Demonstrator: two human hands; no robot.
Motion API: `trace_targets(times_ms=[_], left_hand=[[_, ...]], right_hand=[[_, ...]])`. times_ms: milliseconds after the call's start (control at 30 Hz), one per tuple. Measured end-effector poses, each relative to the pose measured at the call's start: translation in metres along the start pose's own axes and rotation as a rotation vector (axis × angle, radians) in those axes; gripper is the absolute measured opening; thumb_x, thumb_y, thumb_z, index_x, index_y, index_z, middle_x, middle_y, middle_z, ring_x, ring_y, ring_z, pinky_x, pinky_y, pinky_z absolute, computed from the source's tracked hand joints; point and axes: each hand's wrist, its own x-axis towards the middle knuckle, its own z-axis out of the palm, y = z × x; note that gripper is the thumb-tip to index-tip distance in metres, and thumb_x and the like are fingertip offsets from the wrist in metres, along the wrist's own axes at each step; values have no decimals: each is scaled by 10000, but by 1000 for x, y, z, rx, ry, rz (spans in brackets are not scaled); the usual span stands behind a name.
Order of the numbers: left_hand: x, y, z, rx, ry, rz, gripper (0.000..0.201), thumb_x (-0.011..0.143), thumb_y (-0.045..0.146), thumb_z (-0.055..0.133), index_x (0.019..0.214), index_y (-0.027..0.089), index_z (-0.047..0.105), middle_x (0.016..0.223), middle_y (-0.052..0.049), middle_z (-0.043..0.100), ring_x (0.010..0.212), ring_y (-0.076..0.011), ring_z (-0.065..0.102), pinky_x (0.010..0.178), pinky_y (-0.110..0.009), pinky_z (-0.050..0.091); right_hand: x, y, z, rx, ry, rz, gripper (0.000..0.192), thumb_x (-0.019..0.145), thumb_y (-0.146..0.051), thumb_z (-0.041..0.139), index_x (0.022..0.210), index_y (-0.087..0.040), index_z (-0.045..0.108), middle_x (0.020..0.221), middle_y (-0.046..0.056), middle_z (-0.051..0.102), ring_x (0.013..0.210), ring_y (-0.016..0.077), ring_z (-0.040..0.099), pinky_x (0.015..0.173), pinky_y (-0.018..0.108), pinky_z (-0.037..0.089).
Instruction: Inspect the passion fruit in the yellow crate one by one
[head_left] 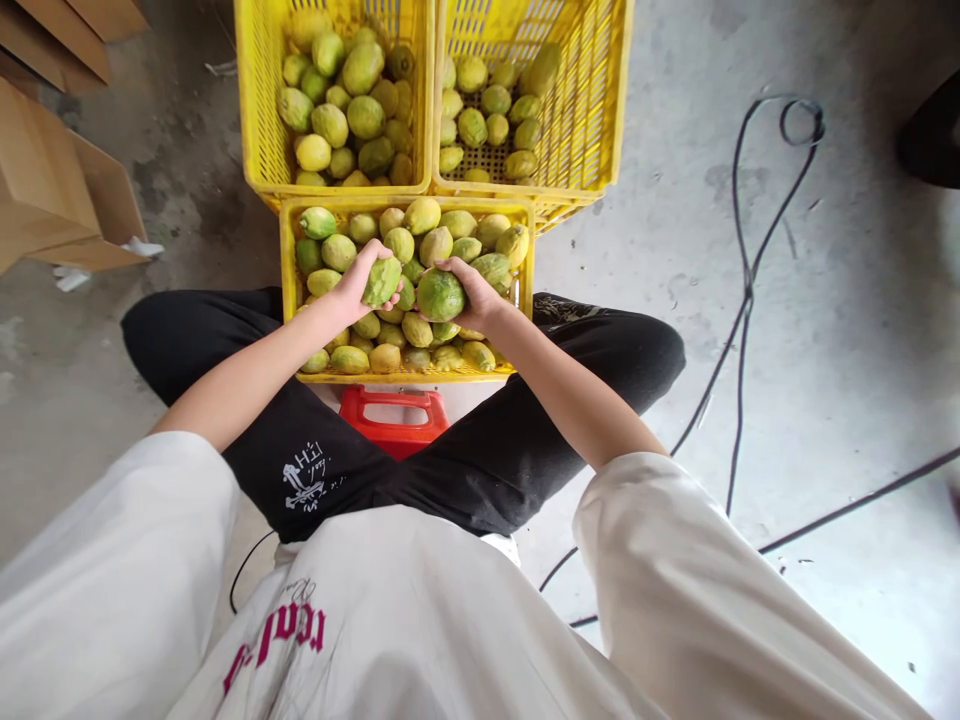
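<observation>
My left hand (355, 288) is wrapped round a bumpy green lemon (382, 283), its fingertips showing at the fruit's lower right. My right hand (480, 298) grips a rounder, darker green lemon (441, 297), with the thumb on top. The two held fruits are a little apart, above a yellow plastic crate (405, 378) between my knees. Many green and yellow lemons (436, 247) fill that crate, some of them hidden under my hands.
Two more yellow crates, a left one (337, 188) and a right one (619, 100), hold more lemons beyond the near crate. Red plastic with a handle opening (397, 433) shows between my legs. Open cardboard boxes (45, 180) stand left; a black cable (748, 290) lies on the floor, right.
</observation>
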Motion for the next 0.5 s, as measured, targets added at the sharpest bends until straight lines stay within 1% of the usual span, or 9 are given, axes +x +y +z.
trace_targets(times_ms=[67,100,133,200,267,333,433,500], left_hand=[[5,-4,1,-280,2,-15,542,1194,743,662,1307,231,798,770,-41,732,686,-262,828,559,-326,614],[6,-5,3,-387,8,-26,516,1197,716,684,1300,223,801,776,-43,738,669,-261,828,536,-314,596],[6,-4,5,-471,12,-42,501,1204,695,695,1308,218,804,802,-56,763,694,-273,852,544,-312,610],[3,-1,8,-581,16,-67,484,1234,653,651,1369,215,809,904,-98,840,839,-325,925,649,-356,709],[-1,4,11,-632,24,-56,494,1260,589,535,1445,222,809,1017,-128,893,1016,-383,968,797,-434,792],[-5,8,13,-635,10,-34,517,1254,536,474,1501,230,809,1102,-134,914,1171,-427,976,899,-498,822],[-5,10,14,-616,11,-16,520,1247,522,502,1523,206,809,1132,-131,916,1293,-450,965,926,-492,829],[-4,9,14,-620,34,-14,524,1263,508,496,1519,176,811,1111,-138,916,1317,-449,962,936,-483,835]], right_hand=[[1,5,1,301,49,-12,441,1328,-602,530,1488,-237,717,1156,149,902,1115,379,871,1052,534,777],[1,7,1,415,56,-15,400,1298,-591,593,1461,-251,726,1131,134,897,1131,388,881,1070,558,782],[0,8,1,500,54,-16,364,1275,-565,625,1447,-263,734,1114,120,896,1150,396,889,1086,584,785],[-2,9,-1,602,36,-10,320,1247,-487,611,1442,-276,751,1101,104,904,1199,411,901,1114,636,786],[-2,12,-5,642,30,-12,326,1224,-449,591,1445,-283,765,1112,93,916,1257,419,904,1136,660,785],[1,18,-11,630,16,-32,326,1197,-468,636,1435,-290,772,1133,85,926,1317,423,897,1157,657,781],[9,30,-16,587,-2,-97,322,1134,-545,808,1354,-316,756,1187,81,929,1390,423,876,1180,638,783],[14,38,-18,574,15,-141,391,1081,-598,939,1275,-336,724,1219,77,923,1431,413,860,1192,612,788]])
